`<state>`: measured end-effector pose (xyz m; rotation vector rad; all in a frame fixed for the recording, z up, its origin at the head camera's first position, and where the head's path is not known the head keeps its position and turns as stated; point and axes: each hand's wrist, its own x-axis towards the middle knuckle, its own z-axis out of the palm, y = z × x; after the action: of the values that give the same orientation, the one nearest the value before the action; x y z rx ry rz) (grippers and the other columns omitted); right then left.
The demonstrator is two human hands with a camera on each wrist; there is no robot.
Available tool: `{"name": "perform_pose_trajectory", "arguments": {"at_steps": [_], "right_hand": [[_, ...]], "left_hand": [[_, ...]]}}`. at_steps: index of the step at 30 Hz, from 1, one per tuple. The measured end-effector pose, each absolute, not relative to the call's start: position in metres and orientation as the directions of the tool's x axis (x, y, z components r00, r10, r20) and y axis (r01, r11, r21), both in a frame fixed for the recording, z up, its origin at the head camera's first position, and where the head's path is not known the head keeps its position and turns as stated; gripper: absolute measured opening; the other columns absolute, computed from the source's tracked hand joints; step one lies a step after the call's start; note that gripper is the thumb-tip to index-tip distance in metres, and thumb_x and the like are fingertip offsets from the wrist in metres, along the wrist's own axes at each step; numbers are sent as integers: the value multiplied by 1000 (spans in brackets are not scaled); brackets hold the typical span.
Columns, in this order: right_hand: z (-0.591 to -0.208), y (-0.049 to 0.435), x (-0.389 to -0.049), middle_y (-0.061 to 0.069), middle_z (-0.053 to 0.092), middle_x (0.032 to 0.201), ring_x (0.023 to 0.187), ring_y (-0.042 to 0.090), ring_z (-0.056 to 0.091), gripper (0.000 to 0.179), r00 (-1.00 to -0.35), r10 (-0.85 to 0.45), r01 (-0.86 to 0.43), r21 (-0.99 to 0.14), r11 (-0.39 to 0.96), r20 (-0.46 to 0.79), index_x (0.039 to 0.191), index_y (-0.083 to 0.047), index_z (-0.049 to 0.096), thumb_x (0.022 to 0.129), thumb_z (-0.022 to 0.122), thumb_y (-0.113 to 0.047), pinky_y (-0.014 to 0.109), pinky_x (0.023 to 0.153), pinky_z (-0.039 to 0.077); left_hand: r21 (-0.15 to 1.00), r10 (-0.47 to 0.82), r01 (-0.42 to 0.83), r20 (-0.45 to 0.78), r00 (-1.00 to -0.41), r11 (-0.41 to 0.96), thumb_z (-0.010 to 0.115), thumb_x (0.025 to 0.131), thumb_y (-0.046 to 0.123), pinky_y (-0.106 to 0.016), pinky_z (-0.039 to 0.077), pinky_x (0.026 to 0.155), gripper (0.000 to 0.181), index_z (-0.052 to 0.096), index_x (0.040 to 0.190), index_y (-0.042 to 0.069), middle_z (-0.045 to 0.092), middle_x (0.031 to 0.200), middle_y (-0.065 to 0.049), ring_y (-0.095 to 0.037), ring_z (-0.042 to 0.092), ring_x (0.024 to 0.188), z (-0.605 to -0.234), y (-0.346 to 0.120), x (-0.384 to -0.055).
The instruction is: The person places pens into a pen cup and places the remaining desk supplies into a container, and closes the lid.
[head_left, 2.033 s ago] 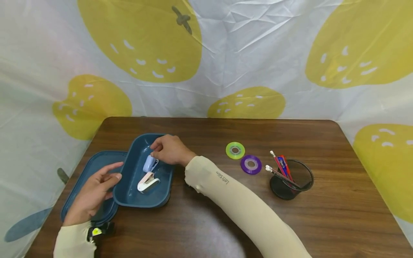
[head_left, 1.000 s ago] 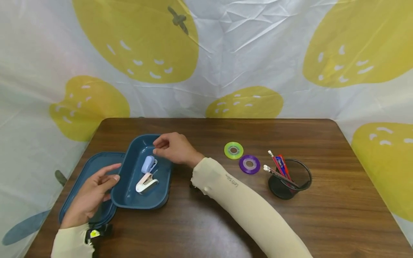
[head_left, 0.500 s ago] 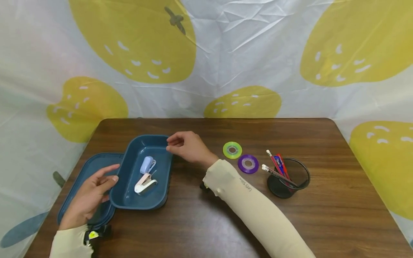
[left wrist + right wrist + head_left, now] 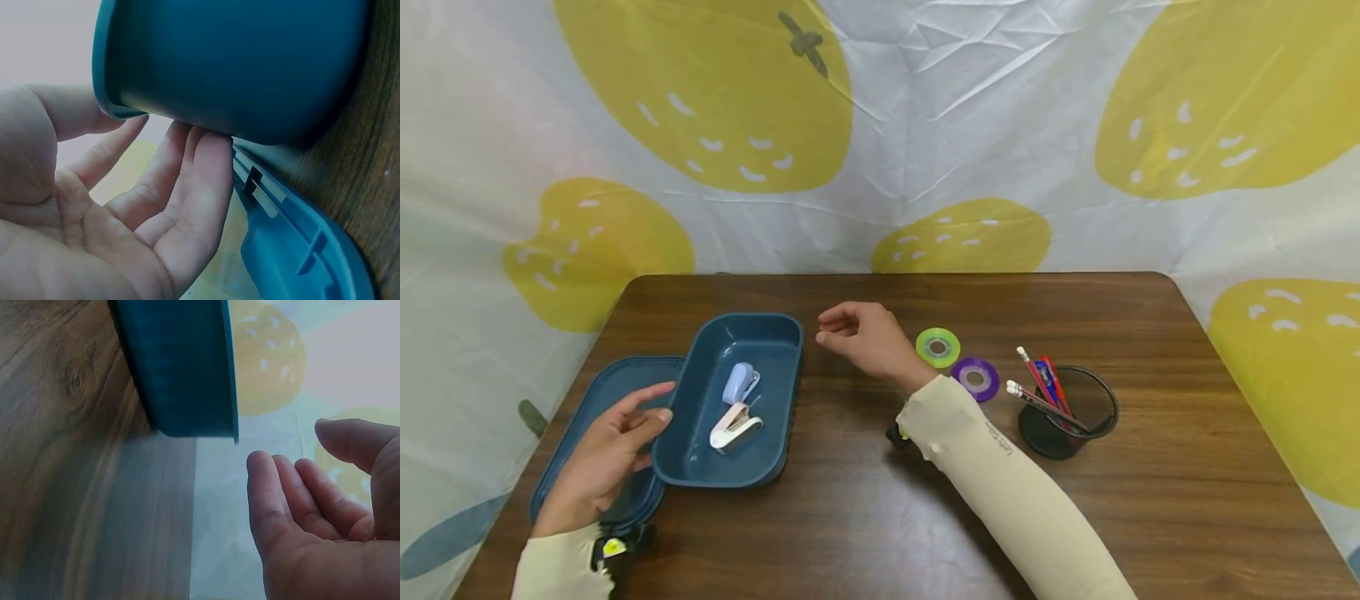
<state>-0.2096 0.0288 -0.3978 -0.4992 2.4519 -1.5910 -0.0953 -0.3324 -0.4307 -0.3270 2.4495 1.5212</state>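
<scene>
Left hand (image 4: 613, 454): thumb and fingers spread, fingertips against the outer wall of a blue plastic box (image 4: 775, 362), thumb at its rim; grip loose. Right hand (image 4: 872, 340): holding nothing, fingers slightly bent, narrow gap to the thumb, positioned just beyond the box's right side, not touching it. The blue lid (image 4: 617, 383) lies under the left hand, partly hidden; whether the box rests on its edge cannot be determined. Inside the box, a white-and-pink stapler-like item (image 4: 733, 428) lies just before a lavender mini stapler (image 4: 740, 382). At right on the wood-grain table (image 4: 850, 525), a black pen holder (image 4: 1051, 437) contains pencils and pens, leaning left. Beyond the sleeved right forearm, a purple disc (image 4: 992, 380) lies beside a lime-green disc (image 4: 921, 348). Behind the table hangs a fruit-print curtain (image 4: 910, 150).
</scene>
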Motion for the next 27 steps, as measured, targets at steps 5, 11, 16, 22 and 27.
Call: {"name": "perform_pose_trajectory", "arguments": {"at_steps": [5, 11, 16, 22, 27], "right_hand": [[-400, 40, -207, 7, 77, 116, 104, 22, 74, 29, -935, -354, -169, -914, 368, 30, 125, -9, 74, 99, 76, -22, 36, 91, 61], [-402, 53, -206, 7, 76, 119, 105, 22, 73, 29, -945, -325, -158, -916, 369, 32, 125, -9, 74, 100, 74, -23, 38, 92, 61], [-405, 68, -208, 9, 76, 118, 104, 24, 74, 29, -962, -272, -134, -916, 379, 28, 124, -8, 74, 100, 75, -23, 39, 91, 61], [-408, 86, -209, 14, 78, 116, 104, 28, 75, 30, -982, -184, -116, -910, 399, 44, 123, -4, 75, 97, 77, -19, 38, 90, 60], [-411, 99, -208, 17, 78, 114, 104, 29, 75, 31, -995, -88, -85, -918, 386, 55, 123, -2, 75, 96, 77, -15, 33, 88, 59]], "left_hand": [[843, -61, -324, -331, -942, 429, 62, 107, 46, -35, 51, 79, 65, 40, 164, 24, 62, 117, 16, -9, 54, 104, -432, -333, -95], [852, -41, -319, -332, -942, 415, 62, 107, 44, -36, 51, 82, 64, 40, 164, 23, 63, 115, 19, -6, 54, 106, -431, -333, -94], [862, -30, -302, -318, -948, 407, 62, 107, 44, -36, 51, 80, 63, 41, 163, 23, 64, 111, 23, -4, 55, 103, -432, -334, -94], [863, -26, -289, -306, -952, 413, 62, 107, 43, -35, 51, 79, 62, 42, 162, 23, 63, 112, 23, -3, 57, 102, -433, -335, -95], [862, -24, -269, -287, -958, 430, 61, 108, 43, -35, 53, 80, 62, 41, 162, 21, 62, 112, 23, -1, 58, 102, -433, -336, -95]]}}
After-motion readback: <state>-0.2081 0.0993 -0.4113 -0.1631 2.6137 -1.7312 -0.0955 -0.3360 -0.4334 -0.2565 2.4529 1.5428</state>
